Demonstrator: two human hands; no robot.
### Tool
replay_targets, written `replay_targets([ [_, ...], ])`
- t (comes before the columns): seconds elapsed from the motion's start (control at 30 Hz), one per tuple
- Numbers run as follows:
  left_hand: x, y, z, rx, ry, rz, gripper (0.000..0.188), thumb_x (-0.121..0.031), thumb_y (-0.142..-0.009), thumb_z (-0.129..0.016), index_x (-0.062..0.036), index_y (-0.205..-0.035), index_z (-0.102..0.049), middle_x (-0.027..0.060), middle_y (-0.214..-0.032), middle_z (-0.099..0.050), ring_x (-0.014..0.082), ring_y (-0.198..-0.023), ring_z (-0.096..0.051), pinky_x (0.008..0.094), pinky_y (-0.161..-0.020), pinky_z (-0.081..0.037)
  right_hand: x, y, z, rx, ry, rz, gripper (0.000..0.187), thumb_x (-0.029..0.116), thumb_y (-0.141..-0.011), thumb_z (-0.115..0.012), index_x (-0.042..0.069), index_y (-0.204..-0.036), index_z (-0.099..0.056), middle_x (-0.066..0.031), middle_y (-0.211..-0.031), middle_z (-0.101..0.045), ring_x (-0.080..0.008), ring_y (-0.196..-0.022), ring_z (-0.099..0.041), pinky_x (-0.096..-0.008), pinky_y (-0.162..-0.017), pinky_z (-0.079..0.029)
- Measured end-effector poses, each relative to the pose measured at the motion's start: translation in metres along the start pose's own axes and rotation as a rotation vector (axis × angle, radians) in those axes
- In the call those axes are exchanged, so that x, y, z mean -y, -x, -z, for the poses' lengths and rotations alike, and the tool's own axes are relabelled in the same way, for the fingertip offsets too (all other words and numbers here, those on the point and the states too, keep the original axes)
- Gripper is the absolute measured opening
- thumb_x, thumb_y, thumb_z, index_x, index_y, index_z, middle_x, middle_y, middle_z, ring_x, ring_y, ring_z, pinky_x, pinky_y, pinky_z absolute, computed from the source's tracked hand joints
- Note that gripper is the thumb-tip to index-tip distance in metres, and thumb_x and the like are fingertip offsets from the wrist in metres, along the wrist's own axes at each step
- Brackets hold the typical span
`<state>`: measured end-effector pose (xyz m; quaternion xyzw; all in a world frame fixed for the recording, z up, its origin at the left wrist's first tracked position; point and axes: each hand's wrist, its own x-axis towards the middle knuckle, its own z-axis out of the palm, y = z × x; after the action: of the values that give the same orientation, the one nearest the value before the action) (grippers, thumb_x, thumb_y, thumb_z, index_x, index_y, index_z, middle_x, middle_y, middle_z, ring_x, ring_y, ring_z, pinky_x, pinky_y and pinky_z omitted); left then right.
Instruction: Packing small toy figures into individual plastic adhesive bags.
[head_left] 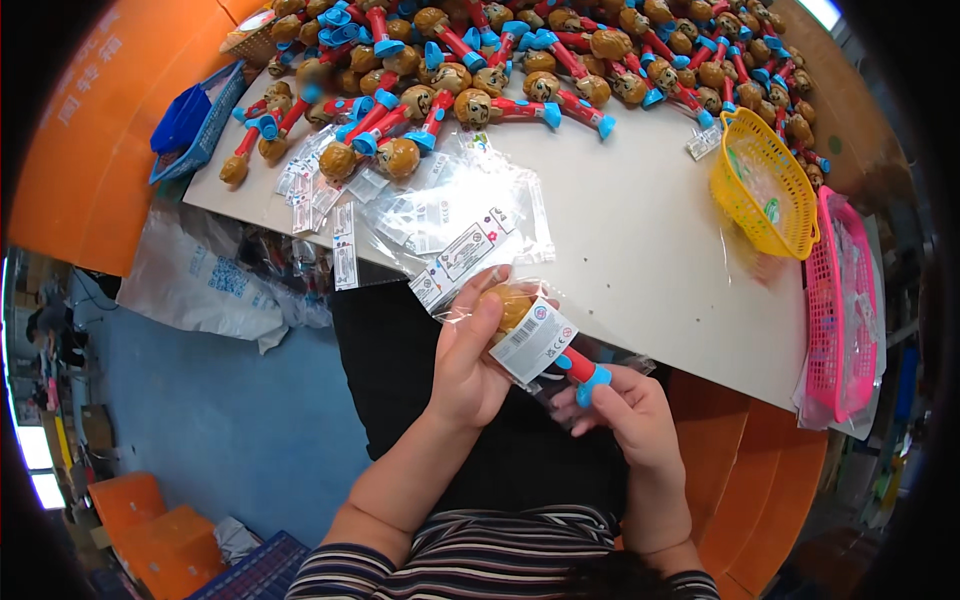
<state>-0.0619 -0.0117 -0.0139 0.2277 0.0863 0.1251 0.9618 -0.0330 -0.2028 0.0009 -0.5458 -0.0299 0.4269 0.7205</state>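
Over my lap, just off the table's front edge, I hold one toy figure with a brown head, red body and blue base, at least partly inside a clear plastic bag with a white label. My left hand is closed around the bagged head, thumb on top. Blue base between thumb and fingers, my right hand grips the lower end. A printed bag header lies right behind my left fingertips. Flat clear bags overlap on the table there, glaring in the light.
A large heap of similar figures covers the far side of the table. To the right stand a yellow basket and a pink basket. A blue basket is at the far left, with a white sack below the edge.
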Motion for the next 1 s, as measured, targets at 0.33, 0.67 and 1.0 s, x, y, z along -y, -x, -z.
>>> replay_targets([
  [0.33,0.006,0.000,-0.013,-0.056,-0.434,-0.137,0.045,-0.023,-0.098,-0.055,0.0079,-0.128,-0.042,0.0214,-0.119,-0.060,0.0290,-0.109,-0.062,0.0378,-0.095,-0.050,-0.043,-0.020,-0.015,-0.503,0.892,0.974,0.033,0.005,-0.076,-0.078,-0.005,-0.104,-0.064,-0.0157,-0.083,-0.067,-0.0238,-0.070,-0.068,-0.0284,-0.066,-0.053],
  [0.67,-0.006,-0.006,0.003,-0.056,-0.463,0.009,0.047,-0.021,-0.099,-0.052,0.0070,-0.134,-0.038,0.0211,-0.126,-0.056,0.0289,-0.113,-0.060,0.0378,-0.097,-0.048,-0.039,-0.012,-0.015,-0.152,0.155,0.508,0.048,0.032,-0.095,-0.057,-0.007,-0.122,-0.052,-0.0167,-0.108,-0.064,-0.0230,-0.096,-0.064,-0.0351,-0.085,-0.051],
  [1.0,-0.006,-0.015,0.001,0.197,-0.029,0.134,0.053,-0.026,-0.099,-0.046,0.0027,-0.141,-0.031,0.0260,-0.137,-0.045,0.0350,-0.124,-0.050,0.0448,-0.104,-0.042,-0.038,-0.016,0.000,0.066,-0.330,0.309,0.042,0.025,-0.092,-0.063,-0.006,-0.118,-0.052,-0.0150,-0.103,-0.064,-0.0228,-0.092,-0.065,-0.0356,-0.085,-0.052],
])
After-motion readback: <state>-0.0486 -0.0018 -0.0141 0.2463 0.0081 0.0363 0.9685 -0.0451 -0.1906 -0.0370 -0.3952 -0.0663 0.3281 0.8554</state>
